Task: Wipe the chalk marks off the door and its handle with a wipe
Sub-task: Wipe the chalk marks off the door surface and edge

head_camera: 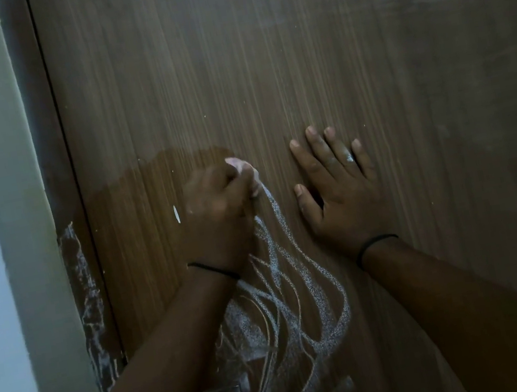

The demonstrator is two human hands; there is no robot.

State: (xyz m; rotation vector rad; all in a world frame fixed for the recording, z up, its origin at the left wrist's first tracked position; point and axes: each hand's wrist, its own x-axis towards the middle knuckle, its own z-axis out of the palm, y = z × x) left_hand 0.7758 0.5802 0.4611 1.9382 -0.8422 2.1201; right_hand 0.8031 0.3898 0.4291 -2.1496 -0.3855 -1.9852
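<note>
Gripping a bunched pale wipe (239,164) in curled fingers, the left hand (217,206) presses it against the door (293,51), right at the top end of the chalk marks (301,292). Only a small tuft of the wipe peeks out above the knuckles. Just beside it, the right hand (340,188) lies flat on the wood, fingers straight and spread, palm down, holding nothing; a pale smear shows on one finger. Both wrists wear a thin dark band. Around and above the left hand sits a darker, damp-looking patch (157,179) of wood, with a small white fleck just left of the knuckles. The chalk marks run down from the wipe in long looping white strokes toward the door's lower edge, passing between the two forearms, with a denser scribbled block low down. Along the door's left edge, the frame (86,295) carries rough white smudges. The handle I cannot make out.
</note>
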